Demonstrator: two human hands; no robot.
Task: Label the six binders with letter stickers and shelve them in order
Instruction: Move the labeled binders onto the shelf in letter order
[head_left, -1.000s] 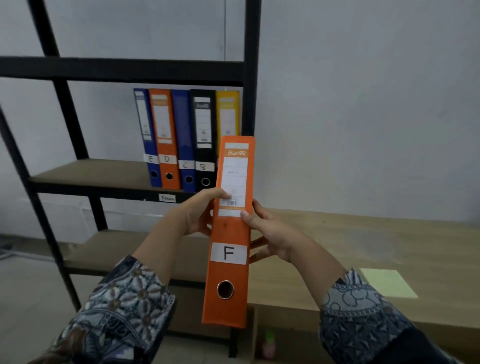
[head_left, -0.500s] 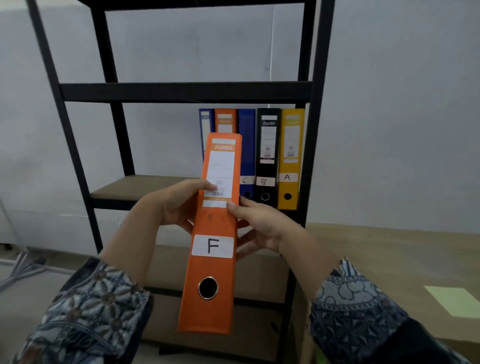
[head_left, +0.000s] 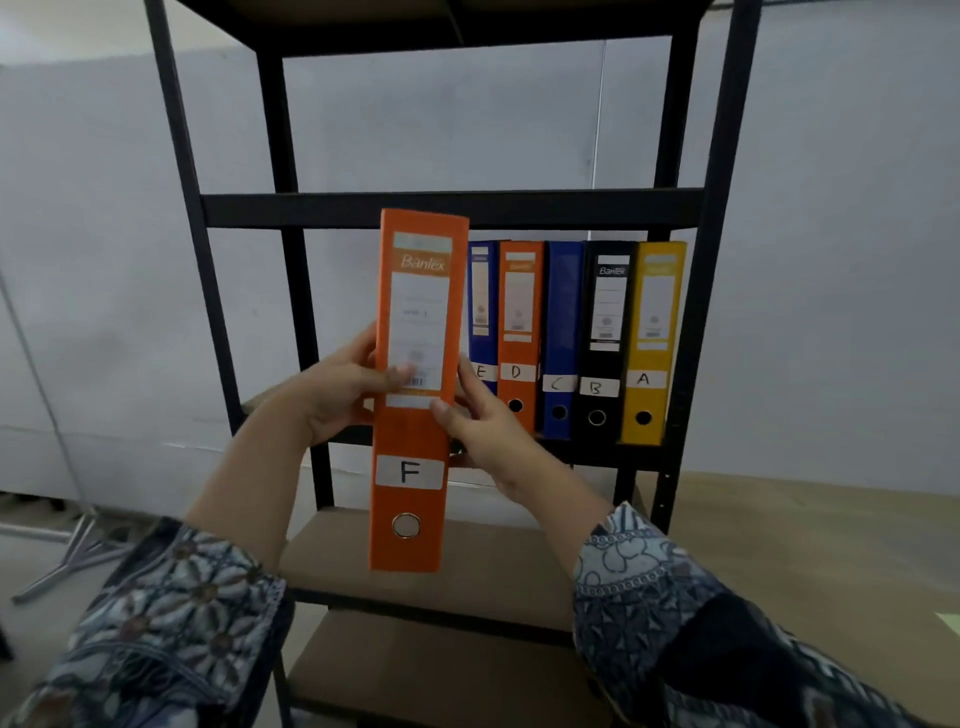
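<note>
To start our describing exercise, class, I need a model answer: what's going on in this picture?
A person holds the orange binder marked F upright, left hand and right hand gripping its sides, in front of a black rack. Five labelled binders already stand in it, reading E, D, C, B, A from left to right. F is not yet shelved; there looks to be room left of E.

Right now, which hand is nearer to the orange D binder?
Right. The right hand holds the F binder at its right edge, just left of the D binder; the left hand holds its left edge.
</note>
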